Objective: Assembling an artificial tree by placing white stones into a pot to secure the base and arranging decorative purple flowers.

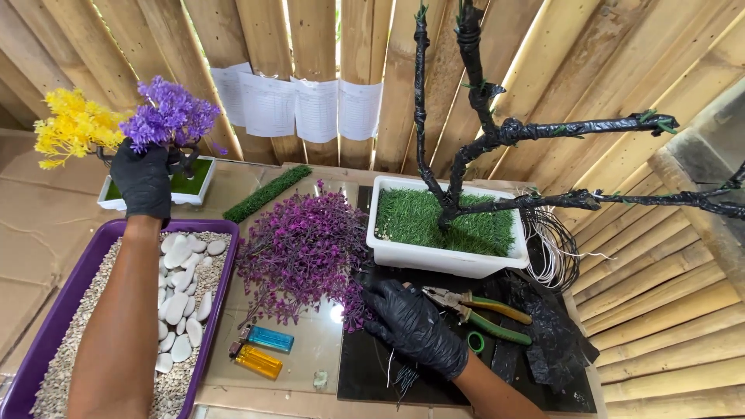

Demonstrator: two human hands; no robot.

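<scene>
Hiding its own fingertips, the gloved left hand (142, 183) grips the small purple-flowered tree (169, 116) in its white tray (191, 194), while the right hand (413, 324) rests open on purple foliage (303, 252) below four white paper sheets (299, 107) pinned to the slatted wall.

Left hand (143, 180) raised, arm outstretched, fingers curled; right hand (415, 326) low, palm down.
</scene>
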